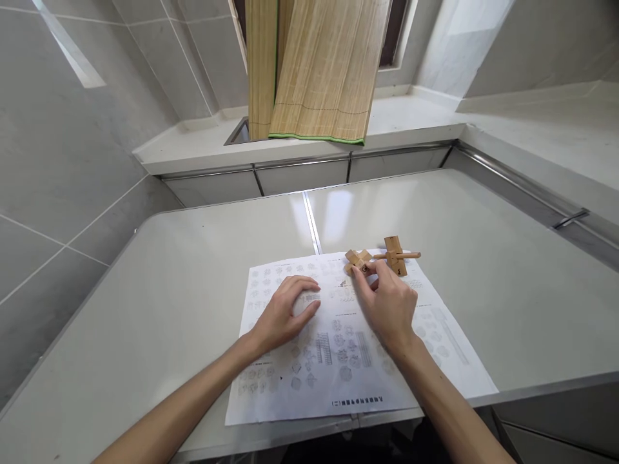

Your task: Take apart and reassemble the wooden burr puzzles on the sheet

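My right hand pinches a small wooden interlocking puzzle at the upper part of a printed sheet. Just right of it lies a second wooden puzzle, cross-shaped, with a thin rod sticking out to its right. My left hand rests on the sheet's left half, thumb and fingers apart, with nothing between them. Rows of small puzzle drawings and text cover the paper, and its heading appears upside down from here. Fingertips partly hide the held puzzle.
The sheet lies on a pale table with a metal seam down its middle. Behind stands a white ledge below a window, where a bamboo blind hangs down. A metal rail runs along the right side.
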Demonstrator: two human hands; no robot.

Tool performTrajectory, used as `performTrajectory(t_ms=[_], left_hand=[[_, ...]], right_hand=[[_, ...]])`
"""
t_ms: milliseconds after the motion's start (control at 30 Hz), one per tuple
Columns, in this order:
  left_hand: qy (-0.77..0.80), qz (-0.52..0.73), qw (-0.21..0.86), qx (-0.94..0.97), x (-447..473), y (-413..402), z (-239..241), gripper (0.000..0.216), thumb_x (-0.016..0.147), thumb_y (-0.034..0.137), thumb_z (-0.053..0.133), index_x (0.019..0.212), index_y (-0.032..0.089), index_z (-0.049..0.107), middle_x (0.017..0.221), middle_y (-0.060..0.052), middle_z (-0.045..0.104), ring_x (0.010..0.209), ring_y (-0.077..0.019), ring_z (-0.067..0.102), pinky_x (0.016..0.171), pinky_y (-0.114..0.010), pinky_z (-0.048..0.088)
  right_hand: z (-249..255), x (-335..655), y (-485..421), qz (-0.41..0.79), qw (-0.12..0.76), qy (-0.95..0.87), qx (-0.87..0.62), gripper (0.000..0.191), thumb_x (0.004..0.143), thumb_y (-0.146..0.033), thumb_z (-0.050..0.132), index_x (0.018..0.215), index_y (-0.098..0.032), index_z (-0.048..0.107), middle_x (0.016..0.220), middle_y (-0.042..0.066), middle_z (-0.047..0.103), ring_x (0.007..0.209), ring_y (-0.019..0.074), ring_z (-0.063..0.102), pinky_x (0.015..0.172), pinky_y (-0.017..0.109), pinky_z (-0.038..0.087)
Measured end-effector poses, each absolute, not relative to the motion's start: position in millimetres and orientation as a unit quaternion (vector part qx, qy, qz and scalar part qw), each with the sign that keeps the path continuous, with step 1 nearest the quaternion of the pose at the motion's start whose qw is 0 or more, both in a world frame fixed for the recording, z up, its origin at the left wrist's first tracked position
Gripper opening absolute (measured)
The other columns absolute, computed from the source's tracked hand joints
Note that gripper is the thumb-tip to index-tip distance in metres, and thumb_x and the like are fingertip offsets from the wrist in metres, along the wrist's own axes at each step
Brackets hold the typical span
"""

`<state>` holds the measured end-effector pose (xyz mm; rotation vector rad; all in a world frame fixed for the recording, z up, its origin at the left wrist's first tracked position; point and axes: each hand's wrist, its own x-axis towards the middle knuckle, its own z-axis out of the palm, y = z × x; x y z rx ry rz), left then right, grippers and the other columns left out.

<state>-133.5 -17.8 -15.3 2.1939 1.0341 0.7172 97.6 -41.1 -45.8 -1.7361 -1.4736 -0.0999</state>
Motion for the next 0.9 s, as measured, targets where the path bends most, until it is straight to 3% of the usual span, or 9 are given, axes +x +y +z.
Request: performTrajectory(t_ms=[333,767,900], left_hand=[[0.379,0.274,0.312,0.827,-132.8,-20.6,-13.6,0.017,0.101,0.031,0.063,0.116,0.026,0.068,0.127,-0.008,0.069,0.124,-0.0277,0.062,0.105,-0.051,0.055],[0.367,0.298,0.322,0.82,-134.2,-20.0,-14.2,0.016,0.1,0.029,0.061,0.113,0.025,0.07,0.122,-0.008,0.072,0.12,-0.0268,0.065,0.104,-0.051,0.056],[0.377,0.296,0.349,0.805,-136.7,-15.7,-12.0,0.018,0.101,0.031,0.06,0.114,0.025,0.071,0.118,-0.007,0.073,0.115,-0.026,0.067,0.101,-0.048,0.057]], right_hand=[[-49.1,100.8,-38.8,-0.068,0.403,-0.564,-0.718,0.036,0.103,-0.049,0.06,0.084,-0.019,0.064,0.066,0.001,0.069,0.051,0.0151,0.056,0.051,0.026,0.026],[-52.7,102.2,-38.0,-0.056,0.404,-0.538,-0.738,0.038,0.1,-0.053,0.062,0.112,-0.017,0.069,0.059,0.0,0.068,0.047,0.0192,0.059,0.051,0.026,0.03],[-47.3,100.2,-41.1,-0.045,0.44,-0.548,-0.71,0.035,0.101,-0.051,0.061,0.11,-0.018,0.067,0.06,0.0,0.068,0.049,0.0187,0.06,0.051,0.027,0.035]])
